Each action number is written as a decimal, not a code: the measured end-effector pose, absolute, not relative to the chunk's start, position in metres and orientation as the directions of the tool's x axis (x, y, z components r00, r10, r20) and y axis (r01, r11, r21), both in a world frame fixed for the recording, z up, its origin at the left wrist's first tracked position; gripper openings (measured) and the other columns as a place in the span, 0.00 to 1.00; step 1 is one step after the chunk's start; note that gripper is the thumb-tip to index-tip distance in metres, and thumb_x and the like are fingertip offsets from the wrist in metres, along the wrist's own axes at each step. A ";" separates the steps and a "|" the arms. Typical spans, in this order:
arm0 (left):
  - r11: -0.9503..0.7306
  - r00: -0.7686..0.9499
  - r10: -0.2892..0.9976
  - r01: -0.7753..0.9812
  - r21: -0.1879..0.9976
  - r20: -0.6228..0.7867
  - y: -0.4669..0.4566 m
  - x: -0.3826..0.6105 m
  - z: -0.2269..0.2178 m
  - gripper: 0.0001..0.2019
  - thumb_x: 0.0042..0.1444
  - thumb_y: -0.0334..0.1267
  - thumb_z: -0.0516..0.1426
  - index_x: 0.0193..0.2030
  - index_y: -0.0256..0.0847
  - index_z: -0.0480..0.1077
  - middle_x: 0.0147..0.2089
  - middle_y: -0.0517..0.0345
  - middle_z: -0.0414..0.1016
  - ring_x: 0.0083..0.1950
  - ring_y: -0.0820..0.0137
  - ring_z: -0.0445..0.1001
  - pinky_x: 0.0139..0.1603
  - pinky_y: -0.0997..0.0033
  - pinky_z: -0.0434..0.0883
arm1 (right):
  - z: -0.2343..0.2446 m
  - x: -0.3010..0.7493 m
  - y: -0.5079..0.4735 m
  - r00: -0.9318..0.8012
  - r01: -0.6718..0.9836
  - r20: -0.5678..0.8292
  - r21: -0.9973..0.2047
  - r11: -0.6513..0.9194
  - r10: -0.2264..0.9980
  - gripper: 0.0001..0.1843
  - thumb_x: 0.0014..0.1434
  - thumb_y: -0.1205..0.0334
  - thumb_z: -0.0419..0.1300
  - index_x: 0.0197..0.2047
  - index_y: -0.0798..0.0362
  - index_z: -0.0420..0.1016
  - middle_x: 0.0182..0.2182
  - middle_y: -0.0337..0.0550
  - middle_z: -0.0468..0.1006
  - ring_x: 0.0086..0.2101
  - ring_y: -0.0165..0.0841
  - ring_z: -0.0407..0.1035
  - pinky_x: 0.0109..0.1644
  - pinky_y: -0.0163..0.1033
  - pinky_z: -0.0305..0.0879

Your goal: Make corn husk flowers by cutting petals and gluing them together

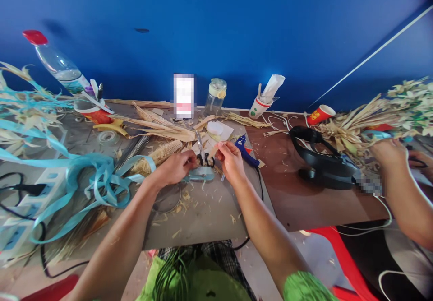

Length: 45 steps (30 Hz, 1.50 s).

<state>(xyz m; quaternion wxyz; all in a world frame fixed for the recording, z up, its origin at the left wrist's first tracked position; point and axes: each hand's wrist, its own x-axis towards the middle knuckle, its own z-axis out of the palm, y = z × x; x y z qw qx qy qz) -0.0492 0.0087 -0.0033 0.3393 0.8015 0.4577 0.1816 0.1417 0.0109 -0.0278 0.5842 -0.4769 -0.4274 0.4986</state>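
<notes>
Work looks unfinished: the right hand [231, 160] pinches a pale husk piece [214, 150]; the left hand's [176, 167] grip cannot be told; loose husks [174, 132] lie beyond.

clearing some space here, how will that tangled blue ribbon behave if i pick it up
The blue ribbon is probably floppy, since it lies in slack loops and folds. It looks thin and flat, so likely light for its bulk. Lifting one loop may drag others, as strands overlap.
</notes>
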 end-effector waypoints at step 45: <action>-0.346 0.181 0.938 0.510 0.788 0.295 0.013 -0.044 -0.016 0.08 0.54 0.38 0.55 0.34 0.38 0.72 0.34 0.54 0.73 0.35 0.69 0.69 0.35 0.72 0.65 | -0.024 0.154 0.012 -0.021 -0.017 0.138 -0.990 0.137 0.990 0.16 0.53 0.51 0.59 0.23 0.54 0.70 0.17 0.34 0.65 0.19 0.24 0.55 0.25 0.33 0.50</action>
